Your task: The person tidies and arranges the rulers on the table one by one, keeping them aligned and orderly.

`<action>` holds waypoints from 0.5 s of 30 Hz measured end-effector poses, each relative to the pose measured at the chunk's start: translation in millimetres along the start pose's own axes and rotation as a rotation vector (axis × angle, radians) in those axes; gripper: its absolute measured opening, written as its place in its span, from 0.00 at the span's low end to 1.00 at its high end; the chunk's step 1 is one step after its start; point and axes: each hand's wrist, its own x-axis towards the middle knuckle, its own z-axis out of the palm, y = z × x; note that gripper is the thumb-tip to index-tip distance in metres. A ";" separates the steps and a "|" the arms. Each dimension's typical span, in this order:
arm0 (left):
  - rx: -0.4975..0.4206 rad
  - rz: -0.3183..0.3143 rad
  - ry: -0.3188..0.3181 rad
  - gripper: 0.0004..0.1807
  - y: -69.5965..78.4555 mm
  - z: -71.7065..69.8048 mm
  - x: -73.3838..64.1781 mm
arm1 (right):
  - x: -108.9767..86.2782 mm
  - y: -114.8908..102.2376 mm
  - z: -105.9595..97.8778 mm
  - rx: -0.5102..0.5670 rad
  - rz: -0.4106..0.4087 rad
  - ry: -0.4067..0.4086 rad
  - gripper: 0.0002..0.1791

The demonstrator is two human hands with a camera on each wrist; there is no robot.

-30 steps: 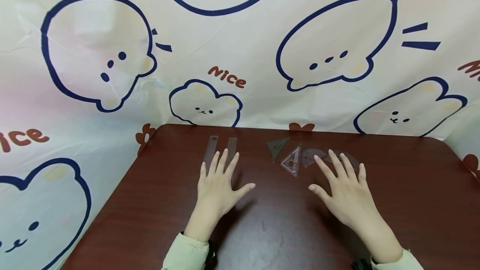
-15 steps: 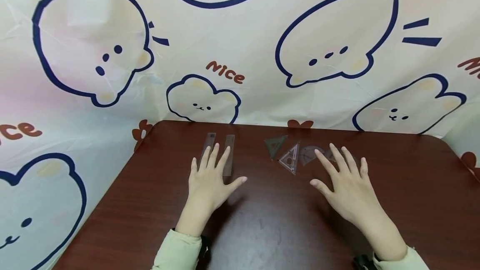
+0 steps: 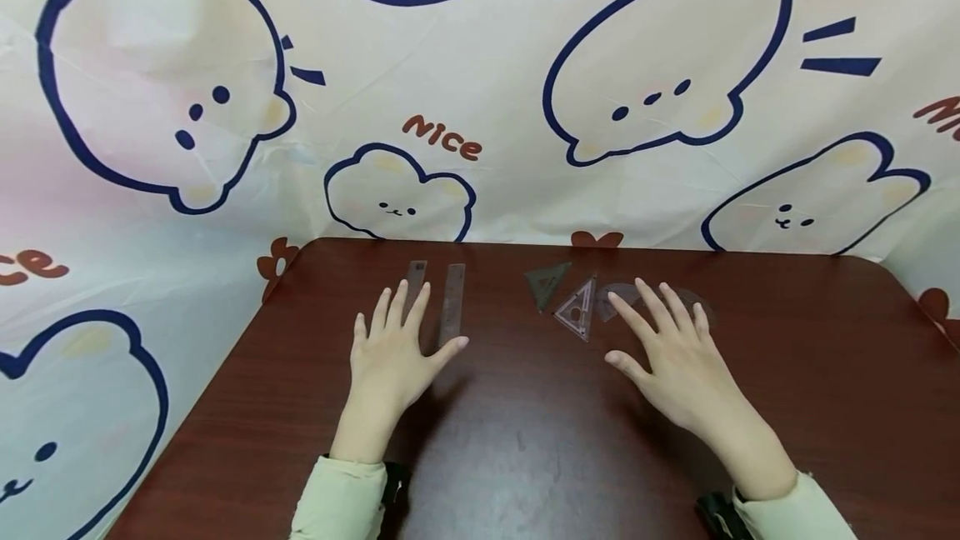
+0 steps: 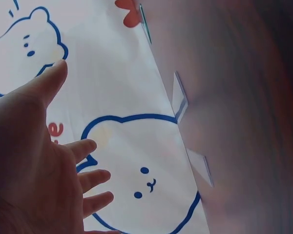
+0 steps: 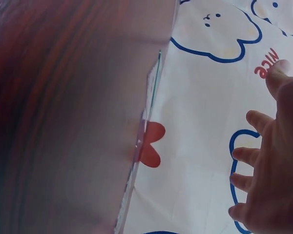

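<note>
My left hand (image 3: 390, 363) hovers with spread fingers above the table, holding nothing. Two clear straight rulers lie by it: one ruler (image 3: 452, 304) just right of the fingers, the other ruler (image 3: 416, 275) partly hidden behind the fingertips. Spread in the same way, my right hand (image 3: 678, 365) is also above the table and holds nothing. Beyond its fingers lie two clear protractors, one protractor (image 3: 612, 300) at the left and another protractor (image 3: 697, 303) partly covered by the fingers. Between the hands sit a greenish set square (image 3: 547, 282) and a clear set square (image 3: 576, 311).
The dark brown wooden table (image 3: 517, 440) has rounded far corners. A pale curtain (image 3: 495, 65) with blue cartoon outlines stands behind its far edge and along its left side. All the drawing tools lie flat near that far edge.
My left hand has shifted left, uncovering more of the right-hand ruler. My right hand has moved slightly left and up in the view. The camera view has also shifted a little; the tools look unmoved.
</note>
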 end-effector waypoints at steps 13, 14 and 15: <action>-0.031 -0.033 0.032 0.52 -13.6 -3.8 -0.2 | 36.1 -18.5 8.8 -0.002 -0.046 -0.057 0.38; -0.037 -0.034 0.034 0.52 -13.8 -3.6 -0.1 | 38.5 -19.8 9.2 0.002 -0.049 -0.059 0.38; -0.044 -0.038 0.037 0.51 -14.1 -3.4 0.0 | 40.6 -21.0 9.4 0.006 -0.053 -0.059 0.38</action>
